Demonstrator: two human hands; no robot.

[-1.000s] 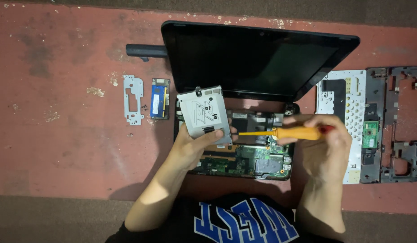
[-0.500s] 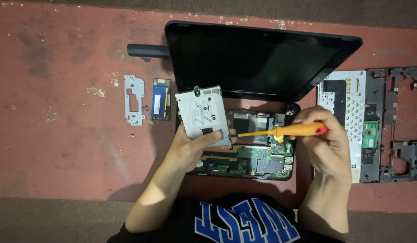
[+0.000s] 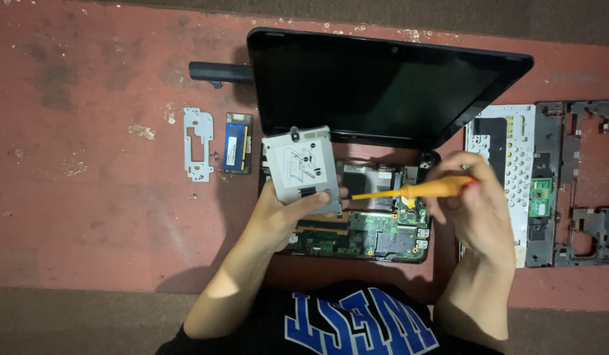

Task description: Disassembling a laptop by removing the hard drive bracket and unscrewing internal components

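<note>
Left hand point(image 3: 281, 217) has a firm grip on the silver drive caddy point(image 3: 301, 167), tilted up over the left end of the open laptop base point(image 3: 370, 230), hiding the board there. Right hand point(image 3: 479, 210) is clenched round the orange screwdriver point(image 3: 413, 192); its handle end is buried in the fist, tip just beside the caddy's edge, contact hard to make out.

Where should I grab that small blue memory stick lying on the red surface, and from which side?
Pinch the blue memory module by its two long edges, coming straight down from above. It lies flat, long axis running away from you, so the thin sides are the only purchase. The metal bracket sits close on its left, so keep fingertips narrow there.
</note>
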